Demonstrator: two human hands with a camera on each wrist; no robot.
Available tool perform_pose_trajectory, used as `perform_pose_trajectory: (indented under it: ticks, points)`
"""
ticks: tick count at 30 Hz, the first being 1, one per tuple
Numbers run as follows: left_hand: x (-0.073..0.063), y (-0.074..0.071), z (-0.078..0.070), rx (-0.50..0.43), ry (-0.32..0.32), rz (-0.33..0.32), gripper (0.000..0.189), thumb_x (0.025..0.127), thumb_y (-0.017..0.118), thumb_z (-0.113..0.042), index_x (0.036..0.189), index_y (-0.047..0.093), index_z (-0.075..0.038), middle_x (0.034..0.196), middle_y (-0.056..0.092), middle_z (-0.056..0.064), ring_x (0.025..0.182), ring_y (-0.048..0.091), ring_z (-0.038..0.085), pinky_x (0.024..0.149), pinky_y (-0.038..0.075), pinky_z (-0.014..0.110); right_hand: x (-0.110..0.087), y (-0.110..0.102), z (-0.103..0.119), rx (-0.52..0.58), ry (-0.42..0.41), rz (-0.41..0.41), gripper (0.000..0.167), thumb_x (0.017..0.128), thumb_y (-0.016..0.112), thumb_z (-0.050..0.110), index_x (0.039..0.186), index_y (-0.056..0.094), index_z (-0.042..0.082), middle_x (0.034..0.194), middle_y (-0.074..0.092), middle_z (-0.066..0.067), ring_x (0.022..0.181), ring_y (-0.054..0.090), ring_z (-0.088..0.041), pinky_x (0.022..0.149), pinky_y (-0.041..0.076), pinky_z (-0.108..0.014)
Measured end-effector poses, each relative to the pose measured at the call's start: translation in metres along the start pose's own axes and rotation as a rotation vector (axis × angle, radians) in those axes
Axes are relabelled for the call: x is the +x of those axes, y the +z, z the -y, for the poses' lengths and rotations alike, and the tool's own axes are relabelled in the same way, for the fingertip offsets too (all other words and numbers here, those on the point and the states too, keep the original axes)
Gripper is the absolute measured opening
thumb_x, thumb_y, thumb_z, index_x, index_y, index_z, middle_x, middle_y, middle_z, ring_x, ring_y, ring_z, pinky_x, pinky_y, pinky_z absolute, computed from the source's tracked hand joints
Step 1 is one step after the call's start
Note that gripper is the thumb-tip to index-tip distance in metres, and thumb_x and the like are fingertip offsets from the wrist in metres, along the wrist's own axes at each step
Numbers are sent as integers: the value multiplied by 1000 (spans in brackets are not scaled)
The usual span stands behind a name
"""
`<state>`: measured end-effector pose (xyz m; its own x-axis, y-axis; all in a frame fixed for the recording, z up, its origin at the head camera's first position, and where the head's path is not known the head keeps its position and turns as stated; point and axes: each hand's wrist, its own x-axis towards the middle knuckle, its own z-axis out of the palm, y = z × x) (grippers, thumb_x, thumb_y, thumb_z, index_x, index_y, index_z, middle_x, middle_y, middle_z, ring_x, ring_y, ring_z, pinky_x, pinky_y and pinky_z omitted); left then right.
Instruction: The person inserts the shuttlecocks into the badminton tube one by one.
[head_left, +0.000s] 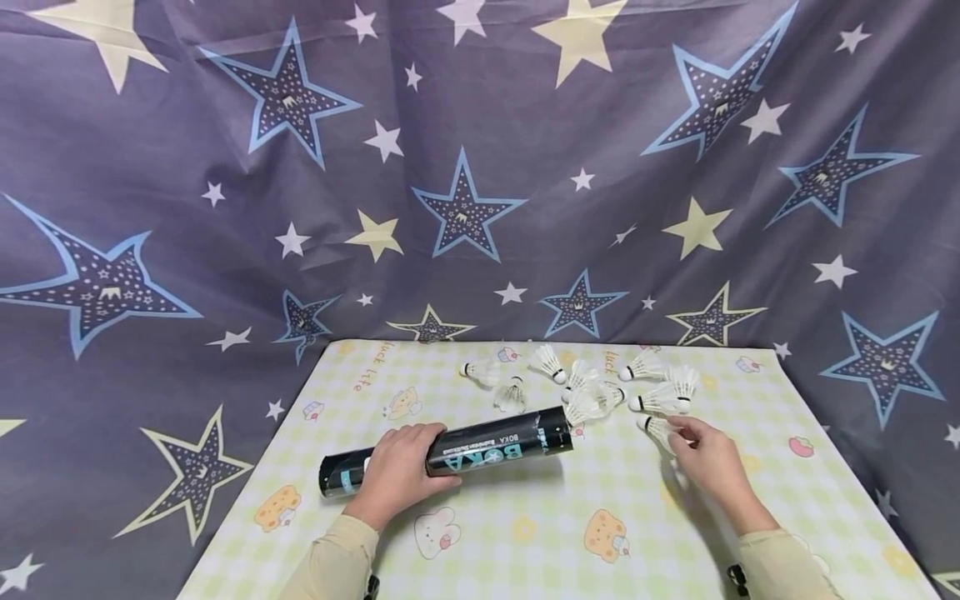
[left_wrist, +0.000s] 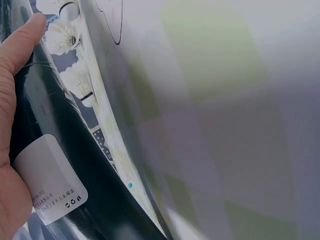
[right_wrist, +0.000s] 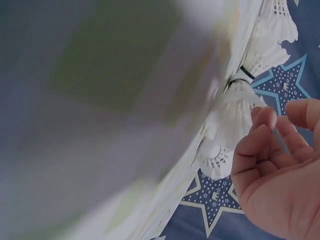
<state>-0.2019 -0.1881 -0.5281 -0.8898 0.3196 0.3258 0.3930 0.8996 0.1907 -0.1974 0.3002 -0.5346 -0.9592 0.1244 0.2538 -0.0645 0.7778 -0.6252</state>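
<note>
My left hand (head_left: 402,468) grips a black shuttlecock tube (head_left: 501,446) with blue BOKA lettering, lying slantwise above the table. In the left wrist view, the thumb stretches along the tube, which bears a white label (left_wrist: 52,180). The tube's right end points towards several white shuttlecocks, one shuttlecock (head_left: 588,406) lying right by its mouth. My right hand (head_left: 708,458) is at the feathered end of the nearest shuttlecock (head_left: 655,428), its fingers bent. In the right wrist view, a gap shows between thumb and fingertips, beside the feathers (right_wrist: 235,117).
A table with a checked, cartoon-printed cloth (head_left: 525,550) lies under everything. More shuttlecocks lie towards its back, including one shuttlecock (head_left: 480,372) at the left and one shuttlecock (head_left: 643,365) at the right. A star-patterned curtain (head_left: 480,117) hangs behind.
</note>
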Motion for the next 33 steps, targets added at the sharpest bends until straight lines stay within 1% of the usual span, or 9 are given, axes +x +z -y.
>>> perform_pose_trajectory:
  ticks: [4,7,10,14,18,21,25,29,33]
  points:
    - [0,1,0,-5,11,-4,91,66,96,-65,138,66,-18,125,77,5,115,73,28,104,56,51,5,5,4,1,21,-8,28,102,70,18,123,77,2,101,82,-15,88,77,-27,75,57,-33]
    - [1,2,-1,-6,25,-6,91,66,96,-65,138,66,-18,124,77,5,114,73,28,104,56,51,7,4,4,-3,60,-28,24,102,70,16,120,79,3,103,82,-16,89,77,-27,76,57,-36]
    - [1,3,0,1,31,-5,90,66,96,-66,137,67,-19,124,77,4,113,73,27,103,56,50,7,-2,2,-5,93,-33,23,102,70,16,119,80,4,104,83,-15,88,74,-21,77,55,-35]
    - [1,2,0,5,29,-4,90,66,95,-66,137,67,-20,124,77,3,113,73,25,103,56,49,6,-13,2,21,126,1,27,103,71,22,122,80,5,109,82,-15,86,67,0,75,52,-22]
    - [1,1,2,19,19,-3,91,66,94,-68,137,67,-20,124,77,2,113,73,25,103,56,48,4,-24,10,132,177,61,36,105,70,31,128,77,4,112,82,-12,81,60,12,69,52,-16]
    - [0,1,1,22,17,0,91,66,95,-68,137,67,-19,124,77,2,113,73,25,103,56,48,2,-30,20,241,216,90,42,105,70,35,132,75,3,102,82,2,77,61,8,67,53,-19]
    - [1,0,-2,10,21,16,90,67,95,-67,138,66,-19,124,77,3,113,73,26,103,56,50,0,-31,40,411,236,110,45,103,73,33,133,72,-1,84,71,19,72,60,-2,63,53,-23]
    - [1,-1,-5,5,27,29,90,68,94,-67,139,66,-19,124,77,3,114,72,27,104,55,51,-2,-28,62,573,211,139,42,103,74,25,131,71,-6,77,63,16,68,55,-5,60,50,-24]
    - [1,-1,-8,-2,35,26,90,68,94,-66,139,66,-19,125,76,4,114,72,27,105,55,52,-4,-22,81,665,182,176,36,103,74,20,128,72,-7,75,60,13,66,52,-6,60,48,-25]
